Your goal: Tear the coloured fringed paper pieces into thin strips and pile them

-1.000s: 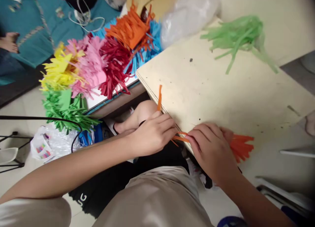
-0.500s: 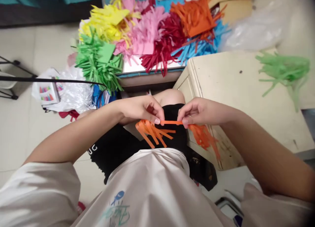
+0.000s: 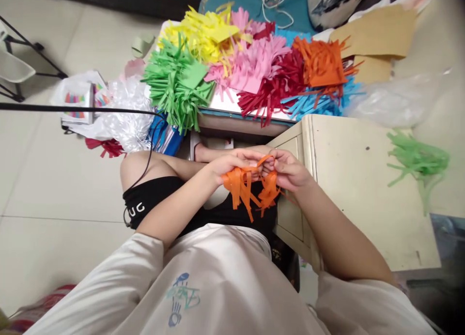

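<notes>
Evidently light and limp, the orange fringe (image 3: 238, 185) hangs over the black shorts (image 3: 221, 217), just beyond the left edge of the pale cabinet (image 3: 366, 194). The left hand (image 3: 236, 162) grips one end and the right hand (image 3: 290, 171) the other, a narrow strip (image 3: 265, 159) looping between. Thin and papery, it probably creases or tears easily; its gathered middle seems a safer hold than single strands.

A person's hands (image 3: 292, 171) hold an orange fringed streamer (image 3: 238, 184) above black shorts (image 3: 156, 197), near a white tabletop (image 3: 225, 101) heaped with multicoloured fringes (image 3: 252, 61).
</notes>
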A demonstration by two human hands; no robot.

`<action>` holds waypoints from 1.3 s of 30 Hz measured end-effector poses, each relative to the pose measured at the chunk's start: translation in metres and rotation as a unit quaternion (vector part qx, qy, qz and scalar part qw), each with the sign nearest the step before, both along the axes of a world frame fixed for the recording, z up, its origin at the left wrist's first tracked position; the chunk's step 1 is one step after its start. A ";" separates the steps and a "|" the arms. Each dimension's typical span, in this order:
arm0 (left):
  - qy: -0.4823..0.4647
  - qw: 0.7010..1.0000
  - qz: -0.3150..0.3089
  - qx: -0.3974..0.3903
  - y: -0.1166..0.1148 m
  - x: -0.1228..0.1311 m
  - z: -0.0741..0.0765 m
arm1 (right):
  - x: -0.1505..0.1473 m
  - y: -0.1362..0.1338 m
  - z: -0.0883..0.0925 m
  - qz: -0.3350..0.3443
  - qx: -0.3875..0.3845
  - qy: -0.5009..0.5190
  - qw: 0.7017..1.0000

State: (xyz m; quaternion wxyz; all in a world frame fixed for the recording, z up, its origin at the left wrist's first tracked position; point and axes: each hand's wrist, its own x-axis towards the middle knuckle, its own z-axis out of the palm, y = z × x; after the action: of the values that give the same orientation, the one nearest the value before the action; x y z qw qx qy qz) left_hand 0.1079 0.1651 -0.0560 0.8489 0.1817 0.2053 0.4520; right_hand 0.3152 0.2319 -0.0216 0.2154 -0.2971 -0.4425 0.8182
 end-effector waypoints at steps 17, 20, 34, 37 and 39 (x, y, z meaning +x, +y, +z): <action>0.037 0.984 0.166 -0.059 -0.014 0.031 -0.011 | -0.006 0.003 -0.011 -0.043 0.029 -0.068 0.996; 0.042 0.982 0.178 -0.042 -0.017 0.029 -0.009 | -0.008 -0.001 -0.012 -0.030 0.053 -0.080 0.995; 0.283 0.920 0.220 0.158 -0.021 0.024 -0.041 | -0.005 0.000 -0.021 -0.099 0.168 -0.089 0.977; 0.412 0.851 0.253 0.205 -0.021 0.015 -0.058 | -0.001 0.005 -0.024 -0.116 0.192 -0.109 0.968; 0.439 0.819 0.290 0.230 -0.022 0.005 -0.062 | 0.001 0.007 -0.026 -0.119 0.209 -0.119 0.963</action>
State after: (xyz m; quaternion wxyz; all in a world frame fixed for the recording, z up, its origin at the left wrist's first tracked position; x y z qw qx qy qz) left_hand 0.1133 0.1436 -0.1183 0.4323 0.4828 0.4890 0.5838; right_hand 0.3167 0.2385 -0.0478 0.3145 -0.3911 -0.5877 0.6346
